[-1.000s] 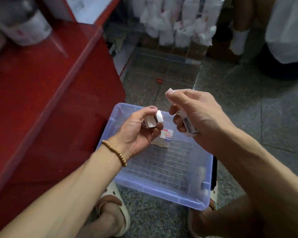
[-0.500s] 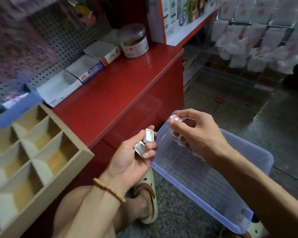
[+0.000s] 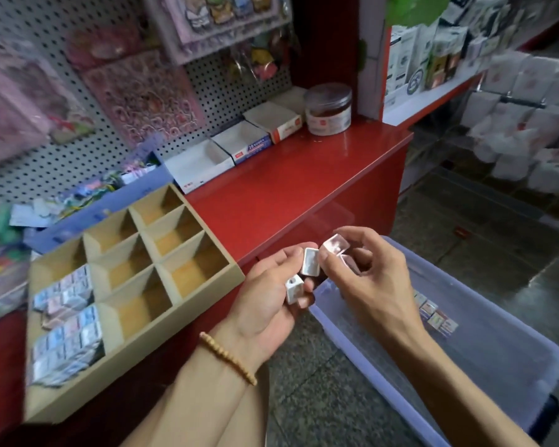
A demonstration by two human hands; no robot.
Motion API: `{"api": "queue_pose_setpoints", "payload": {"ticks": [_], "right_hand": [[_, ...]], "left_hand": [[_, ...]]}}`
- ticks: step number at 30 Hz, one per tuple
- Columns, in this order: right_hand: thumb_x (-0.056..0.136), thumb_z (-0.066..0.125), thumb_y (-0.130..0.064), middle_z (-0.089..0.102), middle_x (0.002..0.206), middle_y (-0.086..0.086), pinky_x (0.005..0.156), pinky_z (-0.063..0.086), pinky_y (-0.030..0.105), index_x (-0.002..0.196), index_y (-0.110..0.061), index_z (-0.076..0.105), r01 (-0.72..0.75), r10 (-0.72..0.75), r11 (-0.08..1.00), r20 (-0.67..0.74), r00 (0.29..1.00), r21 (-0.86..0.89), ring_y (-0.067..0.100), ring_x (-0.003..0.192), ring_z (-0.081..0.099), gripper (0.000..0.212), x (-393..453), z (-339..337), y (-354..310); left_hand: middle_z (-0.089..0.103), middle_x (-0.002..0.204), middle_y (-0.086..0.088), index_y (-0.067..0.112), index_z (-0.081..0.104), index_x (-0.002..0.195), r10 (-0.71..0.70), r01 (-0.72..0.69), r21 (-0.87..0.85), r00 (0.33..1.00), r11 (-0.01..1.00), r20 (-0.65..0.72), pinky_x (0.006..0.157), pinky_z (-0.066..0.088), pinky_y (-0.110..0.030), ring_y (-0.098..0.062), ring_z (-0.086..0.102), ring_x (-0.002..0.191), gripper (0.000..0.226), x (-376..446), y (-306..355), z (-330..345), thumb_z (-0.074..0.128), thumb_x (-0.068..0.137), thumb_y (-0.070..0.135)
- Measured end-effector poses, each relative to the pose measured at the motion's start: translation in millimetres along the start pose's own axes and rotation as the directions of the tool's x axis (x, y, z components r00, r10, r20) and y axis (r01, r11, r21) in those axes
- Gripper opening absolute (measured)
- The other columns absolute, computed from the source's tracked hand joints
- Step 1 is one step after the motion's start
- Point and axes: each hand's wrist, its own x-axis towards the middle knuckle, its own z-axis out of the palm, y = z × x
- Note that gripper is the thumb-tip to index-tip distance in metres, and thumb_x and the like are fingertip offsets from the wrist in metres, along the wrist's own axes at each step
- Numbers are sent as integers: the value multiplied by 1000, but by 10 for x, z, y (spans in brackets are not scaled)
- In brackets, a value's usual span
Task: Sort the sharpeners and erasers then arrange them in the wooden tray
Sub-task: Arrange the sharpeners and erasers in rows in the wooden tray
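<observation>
White sharpeners point(image 3: 309, 261) sit pinched in our left hand point(image 3: 265, 298); our right hand point(image 3: 365, 279) grips others, right of the wooden tray point(image 3: 136, 282). Loose fingertip holds risk drops into the plastic bin point(image 3: 465, 359) or mis-sorting beside the tray's erasers point(image 3: 65, 321).

The wooden tray point(image 3: 204, 285) is set on the bench point(image 3: 304, 188) at the left, with packed erasers point(image 3: 65, 324) in its two nearest left compartments. Behind it, open boxes point(image 3: 239, 146) and a jar point(image 3: 328, 108) are lined along the pegboard. A plastic bin point(image 3: 497, 366) is placed on the floor to the right, a few erasers lying inside. Both hands are held between tray and bin.
</observation>
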Motion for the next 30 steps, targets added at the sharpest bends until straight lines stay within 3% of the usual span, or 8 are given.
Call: {"api": "queue_pose_setpoints", "payload": {"ticks": [5, 7, 9, 14, 18, 21, 26, 30], "right_hand": [[86, 74, -21, 74, 85, -3, 66, 57, 34, 103, -23, 69, -15, 12, 996, 29, 999, 83, 12, 76, 71, 18, 19, 452, -160], [86, 76, -23, 74, 85, 0, 70, 59, 40, 104, -24, 70, -40, 31, 991, 71, 997, 125, 16, 75, 72, 19, 48, 673, -212], [86, 76, -20, 72, 78, -1, 59, 53, 31, 102, -22, 70, -52, 39, 989, 93, 995, 142, 9, 63, 65, 17, 62, 891, -260], [90, 73, -21, 60, 55, -4, 38, 33, 17, 105, -17, 68, -169, 116, 967, 260, 959, 191, 4, 41, 44, 16, 55, 1315, -408], [92, 71, -18, 56, 60, 8, 37, 30, 18, 106, -10, 67, -242, 156, 950, 375, 914, 197, 10, 40, 41, 17, 46, 1647, -512], [90, 72, -20, 57, 57, 3, 39, 31, 21, 106, -10, 67, -210, 133, 968, 427, 894, 138, 11, 40, 42, 19, 36, 1863, -527], [90, 73, -20, 58, 46, -8, 38, 34, 13, 105, -13, 67, -207, 143, 975, 479, 866, 83, 2, 36, 47, 17, -11, 2140, -560], [88, 75, -27, 69, 61, -3, 51, 39, 24, 99, -19, 70, -242, 166, 965, 491, 855, 97, 11, 51, 49, 15, -55, 2401, -555]], "left_hand": [[70, 98, -17, -2, 64, 113, 51, -52, -43, 998, 998, -22, 39, 37, -16, -7, 55, 49, 27, -160, 179, -264, 45, 101, 14], [72, 91, -15, -2, 63, 113, 79, -82, -100, 996, 992, -33, 39, 39, -15, -9, 57, 47, 27, -249, 275, -368, 43, 102, 12], [71, 76, -8, -1, 62, 108, 146, -156, -109, 985, 982, -91, 38, 38, -13, -6, 54, 41, 23, -319, 367, -511, 42, 102, 9], [66, 82, -2, 18, 71, 102, 320, -270, 244, 926, 931, -198, 43, 35, -16, -5, 46, 48, 21, -404, 494, -1060, 49, 102, 19], [58, 72, 5, 26, 72, 101, 447, -311, 513, 879, 800, -165, 53, 40, -19, -6, 48, 55, 12, -555, 706, -1547, 65, 93, 21], [68, 86, 12, 35, 72, 97, 511, -313, 699, 855, 643, -88, 71, 45, -11, 1, 59, 81, 32, -642, 833, -1817, 86, 71, 23], [57, 69, 28, 40, 68, 86, 618, -301, 844, 785, 443, -44, 64, 39, -16, -2, 43, 63, 31, -682, 933, -2039, 87, 67, 25], [50, 58, 24, 33, 69, 88, 668, -255, 895, 741, 366, -62, 62, 36, -15, -4, 39, 57, 29, -739, 970, -2312, 87, 68, 23]]}}
